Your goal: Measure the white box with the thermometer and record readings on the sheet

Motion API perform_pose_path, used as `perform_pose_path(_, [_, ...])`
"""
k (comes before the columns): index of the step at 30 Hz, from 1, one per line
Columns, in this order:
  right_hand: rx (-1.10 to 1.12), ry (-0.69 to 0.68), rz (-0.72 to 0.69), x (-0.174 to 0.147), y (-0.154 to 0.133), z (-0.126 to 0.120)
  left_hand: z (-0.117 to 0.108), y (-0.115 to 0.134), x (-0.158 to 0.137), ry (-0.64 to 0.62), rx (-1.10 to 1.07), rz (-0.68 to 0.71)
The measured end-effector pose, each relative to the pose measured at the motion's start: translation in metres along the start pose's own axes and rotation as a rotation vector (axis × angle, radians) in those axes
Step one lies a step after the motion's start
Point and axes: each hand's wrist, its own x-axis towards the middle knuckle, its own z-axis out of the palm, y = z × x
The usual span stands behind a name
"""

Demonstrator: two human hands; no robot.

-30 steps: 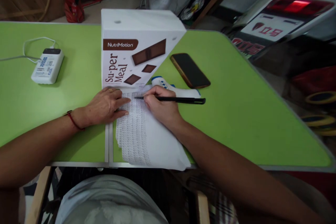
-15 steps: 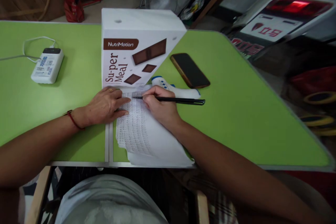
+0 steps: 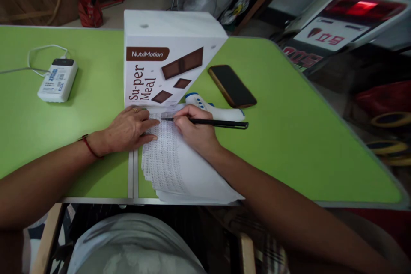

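Green worktop (image 3: 298, 150) below, holds a black pen (image 3: 223, 123) in the narrow grip of the right hand (image 3: 198, 132), with thumb and forefinger pinched close to the tip and the forearm slanting in from the lower right, over the written sheets of paper (image 3: 199, 173) running from the foot of a white box (image 3: 175, 30) to the near edge. Rests the left hand (image 3: 130, 125) palm down over the paper's far left corner, unclosed, with forefinger and thumb parted and pointing towards the pen tip, and wears a red cord (image 3: 90, 147) at that wrist.
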Motion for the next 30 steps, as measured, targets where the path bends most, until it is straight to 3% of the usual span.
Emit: perform_pose_path(30, [-0.032, 0.005, -0.028, 0.0011, -0.0012, -0.001, 0.0018, -0.0004, -0.0008, 0.021, -0.001, 0.014])
